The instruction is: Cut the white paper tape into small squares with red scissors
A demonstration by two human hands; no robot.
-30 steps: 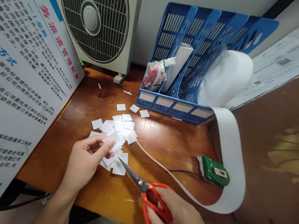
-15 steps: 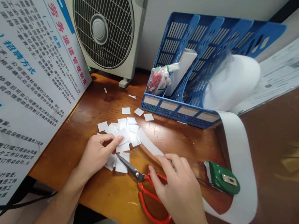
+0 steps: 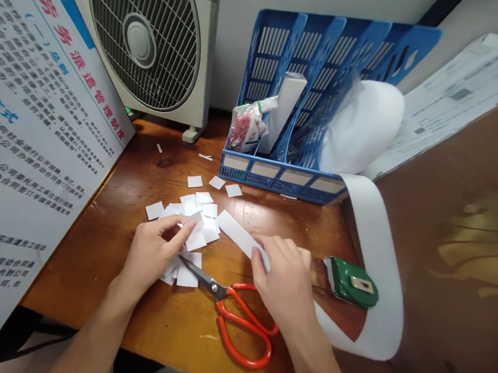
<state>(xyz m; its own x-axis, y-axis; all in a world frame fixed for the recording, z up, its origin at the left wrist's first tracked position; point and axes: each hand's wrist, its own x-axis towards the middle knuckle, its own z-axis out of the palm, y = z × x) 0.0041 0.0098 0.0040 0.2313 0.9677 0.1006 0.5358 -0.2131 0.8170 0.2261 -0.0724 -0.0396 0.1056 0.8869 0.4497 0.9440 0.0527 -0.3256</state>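
My left hand [image 3: 153, 253] rests on a heap of small white cut squares [image 3: 192, 222] and pinches one of them between thumb and fingers. My right hand [image 3: 283, 278] grips the free end of a long white strip [image 3: 239, 235], which loops past the desk edge up to a white roll [image 3: 362, 127]. Red-handled scissors [image 3: 235, 315] lie on the wooden desk [image 3: 272, 219] between my hands, blades toward the squares, touched by neither hand.
A blue file rack [image 3: 310, 85] with a small bag [image 3: 247, 127] stands behind. A fan [image 3: 150, 51] is at the back left, a printed board [image 3: 31, 128] leans on the left, and a green object [image 3: 352, 281] lies by the strip.
My right hand let go of the scissors, which now lie on the desk, and took hold of the strip's end. My left hand lowered onto the squares.
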